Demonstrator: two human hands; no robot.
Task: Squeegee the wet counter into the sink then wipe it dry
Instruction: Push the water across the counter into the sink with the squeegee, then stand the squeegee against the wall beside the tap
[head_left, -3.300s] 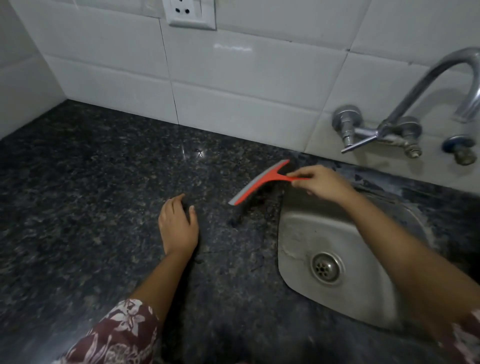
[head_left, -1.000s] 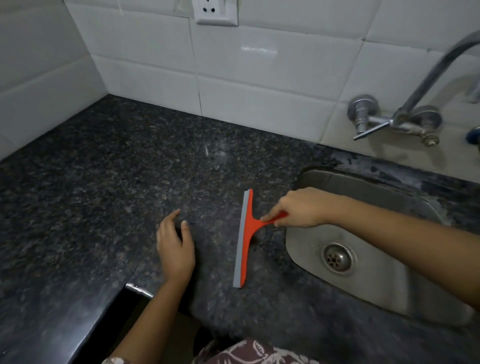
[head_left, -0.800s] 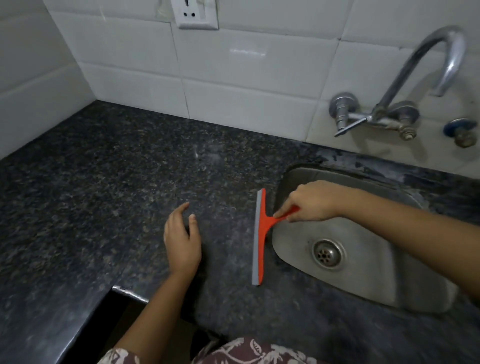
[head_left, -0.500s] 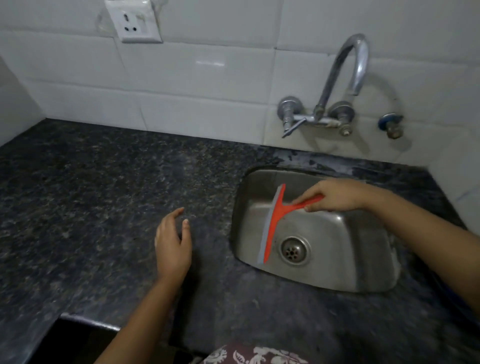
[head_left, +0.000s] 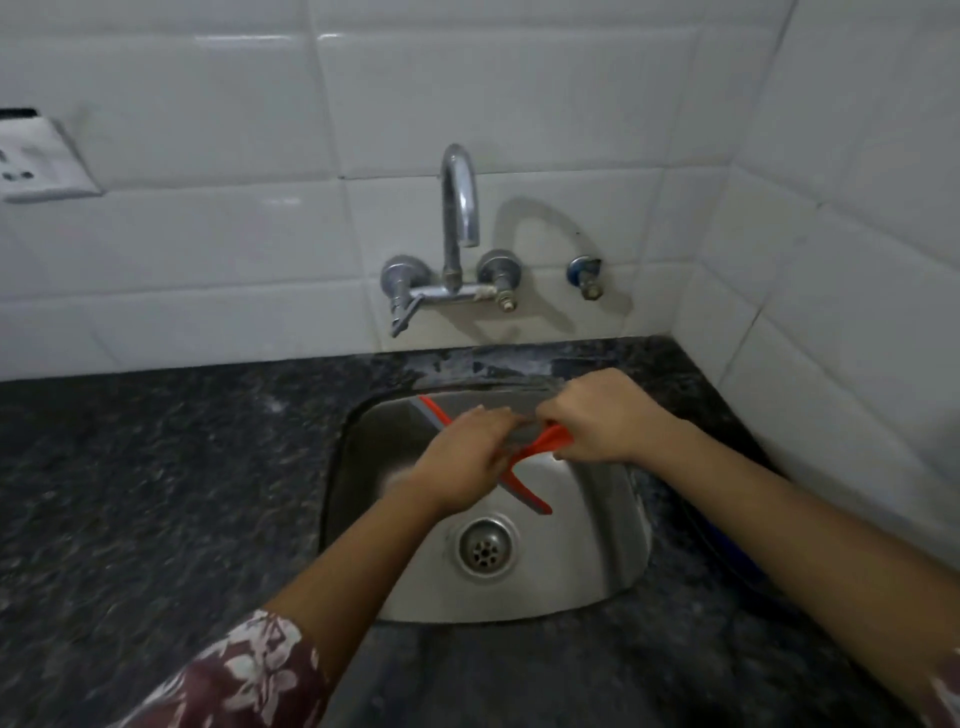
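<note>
White tiled wall (head_left: 218, 249) behind, meeting a second tiled wall at the right corner. Chrome gooseneck tap (head_left: 459, 208) mounted on the tiles, lever valve (head_left: 402, 291) at left, small blue-capped stopcock (head_left: 586, 273) to its right. White socket plate (head_left: 36, 161) at far left edge.

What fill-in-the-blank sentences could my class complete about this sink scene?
1. The right hand grips the squeegee by its ____ handle.
2. Both hands hold the squeegee over the ____.
3. The left hand touches the squeegee's ____.
4. The tap is mounted on the ____.

Missing words: orange; sink; blade; wall
</note>
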